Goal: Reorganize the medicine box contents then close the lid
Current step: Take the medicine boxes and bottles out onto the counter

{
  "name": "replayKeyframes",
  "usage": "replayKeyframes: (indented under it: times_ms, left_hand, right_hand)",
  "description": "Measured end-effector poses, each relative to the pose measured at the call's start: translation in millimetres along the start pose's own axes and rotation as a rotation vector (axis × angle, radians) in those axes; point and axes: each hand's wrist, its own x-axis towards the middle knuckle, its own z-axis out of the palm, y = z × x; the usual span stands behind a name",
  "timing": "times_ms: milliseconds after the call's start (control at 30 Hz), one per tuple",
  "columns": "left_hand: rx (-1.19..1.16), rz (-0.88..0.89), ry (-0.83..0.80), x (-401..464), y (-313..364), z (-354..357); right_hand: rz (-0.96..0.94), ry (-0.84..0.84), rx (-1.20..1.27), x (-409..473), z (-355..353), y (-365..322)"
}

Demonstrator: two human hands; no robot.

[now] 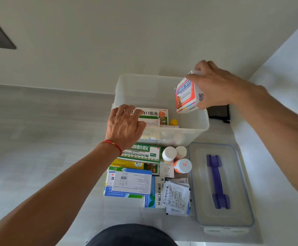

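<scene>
Clear medicine box (194, 128) open, lid (222, 183) at 4 o'clock.
Right hand (213, 86) grips red-white carton (185, 95); left hand (125, 125), fingers spread, touches green-white carton (155, 116).

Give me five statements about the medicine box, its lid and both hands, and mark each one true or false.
1. The right hand holds a red and white carton above the medicine box. True.
2. The lid is on the box. False: it lies on the surface to the right of the packets.
3. The left hand reaches into the box at the green and white carton. True.
4. The lid's handle is red. False: it is purple.
5. All medicines are packed. False: cartons, sachets and bottles lie outside.
</scene>
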Motion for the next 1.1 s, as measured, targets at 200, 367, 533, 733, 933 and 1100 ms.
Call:
replayKeyframes:
  times_ms: [200, 367, 533, 733, 933, 1100]
  left_hand:
    - [-0.550, 0.001, 0.058, -10.6, 1.4, -30.6]
    - [-1.657, -0.339, -0.113, -80.8, -0.9, -63.1]
    - [-1.715, -0.603, -0.239, -159.1, -24.0, -45.3]
    - [-1.152, -0.626, -0.375, -196.2, -34.7, -2.2]
    - [-0.807, -0.587, -0.394, -175.8, -28.0, 20.6]
    - [-0.595, -0.359, -0.114, -153.0, -8.9, -15.2]
  right_hand:
    - [-0.030, 0.382, 0.614, -82.0, -41.2, -6.9]
    - [-0.188, 0.413, 0.998, -128.3, -23.3, -72.7]
    - [-0.217, 0.177, 1.045, -137.3, 55.1, -157.2]
    - [-0.113, 0.037, 1.017, -145.8, 152.9, -226.8]
    - [0.013, 0.035, 0.770, -140.0, 173.7, -239.9]
    - [-0.021, 0.109, 0.788, -143.8, 131.9, -209.5]
